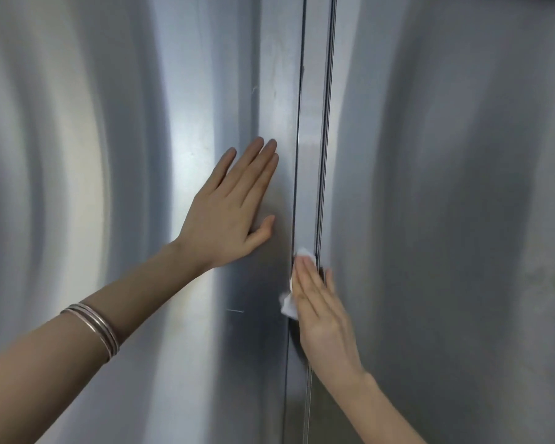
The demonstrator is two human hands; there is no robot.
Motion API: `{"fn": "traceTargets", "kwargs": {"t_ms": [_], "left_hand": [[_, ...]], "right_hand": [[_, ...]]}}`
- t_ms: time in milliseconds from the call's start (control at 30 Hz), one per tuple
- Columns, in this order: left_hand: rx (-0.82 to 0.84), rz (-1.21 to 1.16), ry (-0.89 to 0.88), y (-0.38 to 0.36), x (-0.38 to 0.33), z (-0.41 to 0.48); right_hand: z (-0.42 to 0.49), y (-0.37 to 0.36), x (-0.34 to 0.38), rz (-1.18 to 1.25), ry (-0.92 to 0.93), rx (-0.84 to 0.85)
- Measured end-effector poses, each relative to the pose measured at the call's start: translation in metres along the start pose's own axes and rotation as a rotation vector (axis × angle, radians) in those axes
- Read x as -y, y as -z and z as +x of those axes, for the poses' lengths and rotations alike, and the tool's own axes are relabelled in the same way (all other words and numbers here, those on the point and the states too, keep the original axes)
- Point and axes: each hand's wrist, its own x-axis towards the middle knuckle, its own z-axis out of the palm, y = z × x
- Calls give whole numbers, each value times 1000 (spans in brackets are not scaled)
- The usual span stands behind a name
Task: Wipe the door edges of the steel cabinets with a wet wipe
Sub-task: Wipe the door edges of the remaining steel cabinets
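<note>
White and crumpled, the wet wipe (289, 303) sits low on the narrow strip (311, 174) that runs up and down between two shiny steel doors. The right hand (324, 315) lies flat over the wipe with its fingers straight and close together, pressing it against the metal, so only bits of the wipe peek out above and to the left of the fingers. A thin dark gap (326, 123) runs along the strip's right side. The left door (125, 155) and the right door (446, 187) fill everything else. The left hand (234, 206) is spread flat against the left door, just beside the strip, holding nothing. Thin silver bangles (95, 328) circle the left forearm.
</note>
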Motion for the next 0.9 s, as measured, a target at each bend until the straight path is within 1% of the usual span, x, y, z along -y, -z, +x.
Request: {"fn": "traceTargets", "kwargs": {"t_ms": [67,133,200,267,367,433,533,600,700,767,833,900], "left_hand": [[3,-32,23,1,-3,-1],[1,-72,51,1,-11,-7],[10,-100,43,-1,-22,-21],[34,-143,13,-3,-35,-46],[91,-193,-84,-8,-59,-89],[124,-202,-114,-11,-72,-110],[106,-182,-78,-15,-80,-119],[88,-164,-72,-16,-80,-117],[77,-175,-77,-18,-80,-119],[75,-177,-81,-19,-80,-120],[71,-160,-88,-19,-80,-121],[63,-146,-94,-20,-80,-121]], "right_hand": [[32,6,-2,14,-46,-62],[53,7,-7,26,-51,-117],[44,1,-5,33,-60,-136],[6,-10,4,31,-83,-125],[-49,-17,14,-14,-24,-18],[-44,-13,6,-24,3,0],[-7,-6,-2,-27,-1,-69],[1,-9,-3,-20,-18,-102],[-29,-21,7,1,-78,-111],[-61,-27,17,-4,-98,-76],[-76,-26,18,-21,-55,-43],[-65,-20,10,-32,-6,-59]]}}
